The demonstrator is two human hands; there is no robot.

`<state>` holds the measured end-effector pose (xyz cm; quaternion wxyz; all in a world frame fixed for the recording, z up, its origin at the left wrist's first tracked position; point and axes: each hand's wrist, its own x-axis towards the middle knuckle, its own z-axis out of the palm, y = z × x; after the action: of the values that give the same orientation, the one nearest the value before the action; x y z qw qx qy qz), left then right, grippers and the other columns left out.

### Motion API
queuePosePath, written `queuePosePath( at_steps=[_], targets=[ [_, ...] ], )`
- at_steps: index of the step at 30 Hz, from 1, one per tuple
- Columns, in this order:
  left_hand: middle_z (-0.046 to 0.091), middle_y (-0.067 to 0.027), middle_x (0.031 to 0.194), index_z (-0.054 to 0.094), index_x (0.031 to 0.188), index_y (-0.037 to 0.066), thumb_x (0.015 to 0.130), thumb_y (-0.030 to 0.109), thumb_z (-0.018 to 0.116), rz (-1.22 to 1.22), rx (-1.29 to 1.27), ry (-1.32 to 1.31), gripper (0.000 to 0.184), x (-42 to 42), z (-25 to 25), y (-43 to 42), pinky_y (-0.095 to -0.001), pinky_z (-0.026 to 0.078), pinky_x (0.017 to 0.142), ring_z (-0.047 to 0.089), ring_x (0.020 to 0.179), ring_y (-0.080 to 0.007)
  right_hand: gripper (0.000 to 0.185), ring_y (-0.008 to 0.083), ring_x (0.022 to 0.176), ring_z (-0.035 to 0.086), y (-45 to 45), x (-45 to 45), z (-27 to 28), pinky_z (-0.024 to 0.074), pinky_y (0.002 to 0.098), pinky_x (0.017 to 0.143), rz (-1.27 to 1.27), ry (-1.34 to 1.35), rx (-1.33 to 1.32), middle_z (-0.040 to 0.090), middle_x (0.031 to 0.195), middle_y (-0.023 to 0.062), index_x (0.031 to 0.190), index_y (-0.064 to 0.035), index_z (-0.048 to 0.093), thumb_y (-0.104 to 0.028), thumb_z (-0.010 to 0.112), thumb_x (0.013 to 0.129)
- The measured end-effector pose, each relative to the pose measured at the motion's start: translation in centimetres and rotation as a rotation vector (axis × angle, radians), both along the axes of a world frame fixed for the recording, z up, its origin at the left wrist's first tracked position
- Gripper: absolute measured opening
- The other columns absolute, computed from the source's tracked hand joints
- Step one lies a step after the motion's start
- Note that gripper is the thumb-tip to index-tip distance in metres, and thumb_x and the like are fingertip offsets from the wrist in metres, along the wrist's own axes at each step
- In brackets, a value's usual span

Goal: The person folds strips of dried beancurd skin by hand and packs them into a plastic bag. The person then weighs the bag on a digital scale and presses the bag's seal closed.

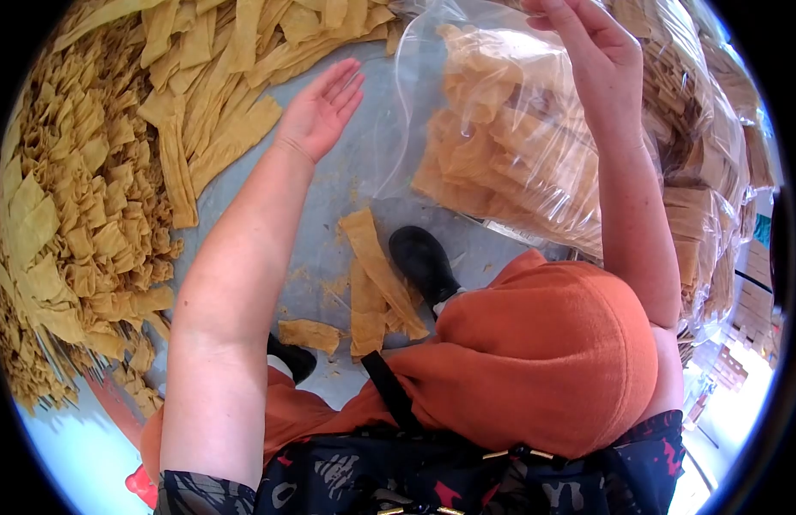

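My left hand is hanging wide open, fingers stretched, holding nothing, while my right hand is drawing thumb and fingers together at the top of my view; from this remote seat I'm not able to tell whether film is caught between them. The clear plastic bag is sitting ahead of my right knee, bulging with tan sheets, and my right forearm is crossing its side. Here's the danger, folks: no left hand is steadying that slack edge, so a one-sided tug could be tipping the load or spilling sheets. The film is looking thin, too; a hard pull at one point could be tearing it. Down below, loose strips are lying just beside my black shoe, and a careless shift of weight could be crushing them. Over left, the tall heap is leaning loosely, and an elbow knock could be sending pieces sliding.
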<state>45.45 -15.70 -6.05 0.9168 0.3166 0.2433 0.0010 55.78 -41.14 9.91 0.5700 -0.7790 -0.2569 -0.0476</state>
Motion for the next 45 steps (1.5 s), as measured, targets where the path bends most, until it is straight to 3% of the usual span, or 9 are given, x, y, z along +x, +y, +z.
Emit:
queuePosePath(
  at_steps=[10, 20, 26, 28, 30, 34, 37, 39, 45],
  targets=[
    [0.052, -0.0132, 0.136, 0.052, 0.132, -0.001, 0.096, 0.064, 0.032, -0.2, 0.224, -0.117, 0.077, 0.7, 6.1, -1.5, -0.0333, 0.035, 0.109, 0.047, 0.129, -0.0221, 0.018, 0.0093, 0.075, 0.062, -0.5, 0.5, -0.5, 0.0499, 0.0235, 0.071, -0.035, -0.046, 0.053, 0.068, 0.082, 0.0037, 0.09, 0.0035, 0.069, -0.012, 0.061, 0.094],
    [0.048, -0.0124, 0.141, 0.045, 0.137, -0.002, 0.095, 0.069, 0.024, -0.196, 0.541, -0.04, 0.085, -2.0, 8.8, -1.8, -0.0336, 0.032, 0.111, 0.045, 0.13, -0.0233, 0.019, 0.0087, 0.077, 0.061, -0.9, 0.1, 0.0, 0.0497, 0.0234, 0.072, -0.037, -0.022, 0.023, 0.068, 0.082, 0.0029, 0.09, 0.0034, 0.069, -0.012, 0.06, 0.094],
    [0.055, -0.0091, 0.131, 0.051, 0.134, 0.003, 0.101, 0.04, 0.045, -0.342, 1.128, -0.161, 0.05, -5.9, 8.3, -6.3, -0.0295, 0.039, 0.101, 0.052, 0.118, -0.017, 0.02, 0.0102, 0.084, 0.062, -1.2, -0.4, -0.1, 0.0495, 0.0239, 0.079, 0.024, -0.048, 0.007, 0.069, 0.091, 0.0045, 0.098, 0.0031, 0.069, -0.014, 0.061, 0.095],
    [0.061, -0.0055, 0.104, 0.06, 0.117, 0.004, 0.1, 0.024, 0.051, -0.367, 1.434, -0.129, 0.028, -6.1, 8.9, -8.2, -0.0261, 0.047, 0.082, 0.057, 0.092, -0.012, 0.023, 0.0117, 0.09, 0.064, -1.4, -0.3, -0.5, 0.049, 0.0241, 0.085, 0.039, -0.061, -0.023, 0.07, 0.098, 0.0064, 0.104, 0.004, 0.069, -0.015, 0.061, 0.095],
    [0.059, -0.0033, 0.092, 0.06, 0.107, 0.003, 0.1, 0.024, 0.051, -0.254, 1.302, -0.165, 0.024, -5.8, 9.3, -9.4, -0.0257, 0.046, 0.074, 0.055, 0.082, -0.0103, 0.027, 0.015, 0.08, 0.065, -1.3, -0.3, -0.2, 0.0491, 0.0265, 0.074, -0.034, -0.132, -0.114, 0.07, 0.084, 0.0081, 0.097, -0.0041, 0.072, -0.029, 0.068, 0.088],
    [0.053, 0.001, 0.071, 0.055, 0.09, 0.003, 0.101, 0.023, 0.048, -0.077, 1.254, -0.362, 0.024, -4.6, 13.5, -11.4, -0.0244, 0.042, 0.059, 0.05, 0.064, -0.0081, 0.021, 0.0079, 0.089, 0.06, -1.0, -1.8, 3.7, 0.0463, 0.0215, 0.083, 0.058, -0.225, -0.273, 0.069, 0.096, 0.0018, 0.107, 0.0012, 0.068, -0.014, 0.062, 0.093],
    [0.053, 0.0013, 0.07, 0.055, 0.086, 0.002, 0.101, 0.022, 0.047, 0.039, 0.985, -0.53, 0.027, -3.1, 20.3, -13.7, -0.0243, 0.041, 0.058, 0.047, 0.063, -0.0079, 0.03, 0.0109, 0.082, 0.06, -1.4, -1.5, 6.7, 0.0488, 0.0288, 0.079, 0.078, -0.167, -0.248, 0.069, 0.088, 0.0057, 0.11, -0.005, 0.068, -0.028, 0.062, 0.091],
    [0.064, -0.022, 0.081, 0.058, 0.092, -0.002, 0.095, 0.019, 0.049, 0.185, 1.124, -0.616, 0.024, -2.7, 26.0, -14.8, -0.0433, 0.047, 0.068, 0.062, 0.077, -0.0385, 0.034, 0.0119, 0.085, 0.058, -1.5, -1.6, 10.1, 0.0478, 0.0301, 0.082, -0.014, -0.073, -0.181, 0.067, 0.089, 0.0072, 0.113, -0.004, 0.066, -0.031, 0.058, 0.093],
    [0.064, -0.0223, 0.079, 0.059, 0.09, -0.003, 0.094, 0.019, 0.049, 0.287, 1.313, -0.827, 0.024, -9.3, 39.1, -13.0, -0.0435, 0.047, 0.067, 0.062, 0.075, -0.0388, 0.034, 0.0113, 0.079, 0.055, -0.2, -5.3, 19.7, 0.0448, 0.028, 0.076, 0.039, -0.079, 0.298, 0.064, 0.084, 0.0053, 0.102, -0.004, 0.065, -0.035, 0.057, 0.094]
  ],
)
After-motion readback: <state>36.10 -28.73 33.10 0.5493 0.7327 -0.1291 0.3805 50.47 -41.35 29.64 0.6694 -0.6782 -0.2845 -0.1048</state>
